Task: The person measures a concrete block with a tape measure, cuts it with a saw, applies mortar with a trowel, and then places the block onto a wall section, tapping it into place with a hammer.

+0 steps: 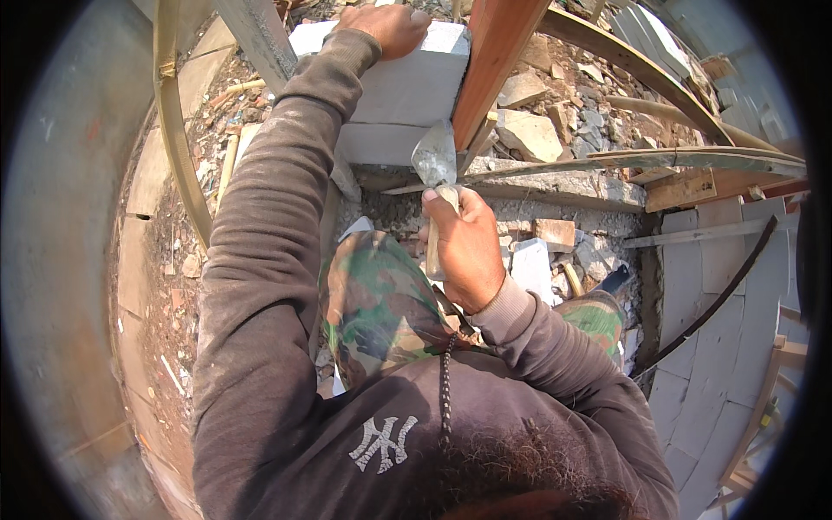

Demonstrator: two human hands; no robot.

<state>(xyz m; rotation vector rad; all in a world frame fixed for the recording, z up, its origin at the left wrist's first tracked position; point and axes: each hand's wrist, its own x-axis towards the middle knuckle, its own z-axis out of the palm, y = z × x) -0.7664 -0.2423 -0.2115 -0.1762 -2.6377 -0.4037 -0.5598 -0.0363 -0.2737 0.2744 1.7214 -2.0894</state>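
My right hand [472,251] is closed around the wooden handle of a trowel [435,156], with its grey metal blade pointing away from me. The blade's tip lies in front of a pale lightweight block [400,87], which is stacked on another block [374,143]. My left arm reaches forward, and my left hand [386,28] grips the top far edge of the upper block. Its fingertips are partly hidden. Right beside the block stands a reddish-brown wooden post [498,65].
A grey post [258,43] rises left of the blocks. Bent bamboo strips [169,113] and long wooden slats [641,65] cross both sides. Broken stones [529,134] and rubble cover the ground ahead. A block wall [706,338] stands at right, a plain grey wall [61,260] at left.
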